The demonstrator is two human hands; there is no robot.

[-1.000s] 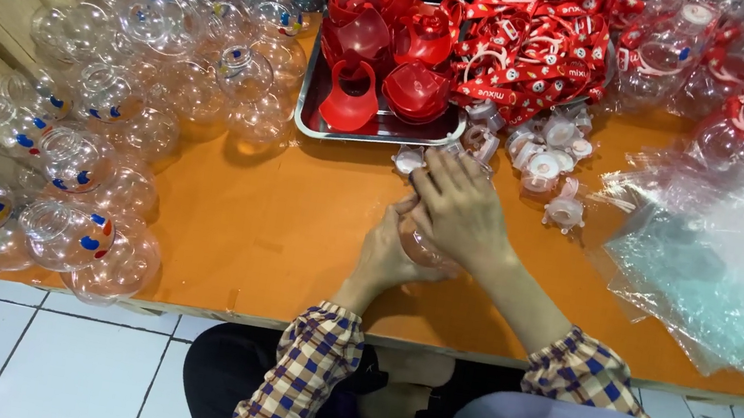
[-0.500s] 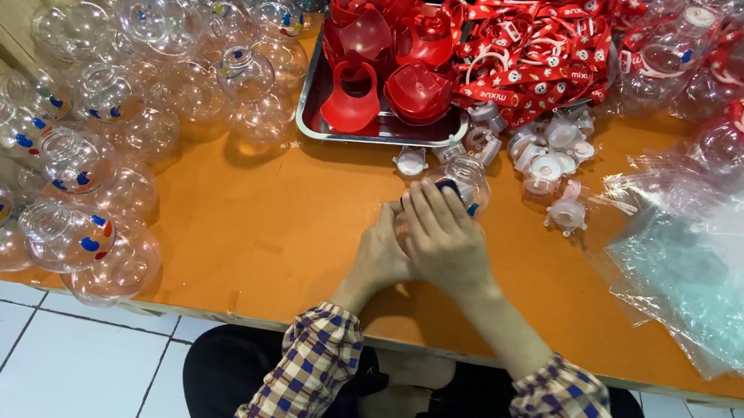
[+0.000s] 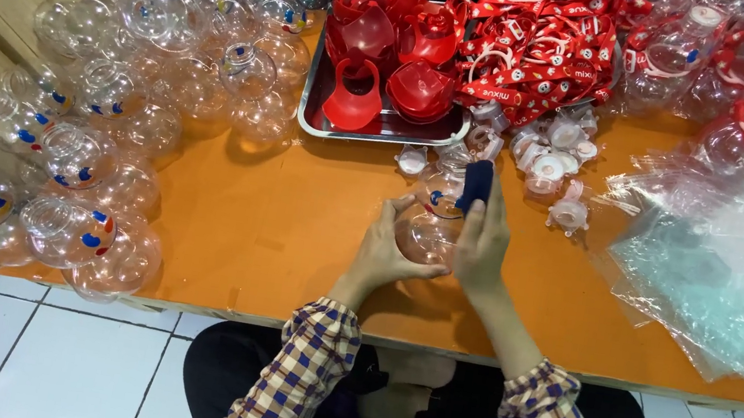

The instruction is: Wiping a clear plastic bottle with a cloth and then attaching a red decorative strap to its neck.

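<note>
One clear round bottle [image 3: 427, 232] sits between your two hands on the orange table [image 3: 271, 224], just below the metal tray [image 3: 315, 97] of red caps [image 3: 353, 103]. Your left hand [image 3: 385, 250] cups its left side, fingers curled and touching the plastic. Your right hand [image 3: 482, 245] is against its right side, fingers pressed together, pinching a dark blue piece [image 3: 476, 185] at the bottle's top. Loose clear lids [image 3: 551, 162] lie just right.

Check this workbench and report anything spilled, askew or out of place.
Nothing looks spilled or broken. The clear round bottles heap loosely at the orange table's left edge, some overhanging it. Small clear caps lie scattered beside the metal tray of red parts. Both hands hold a clear bottle.
</note>
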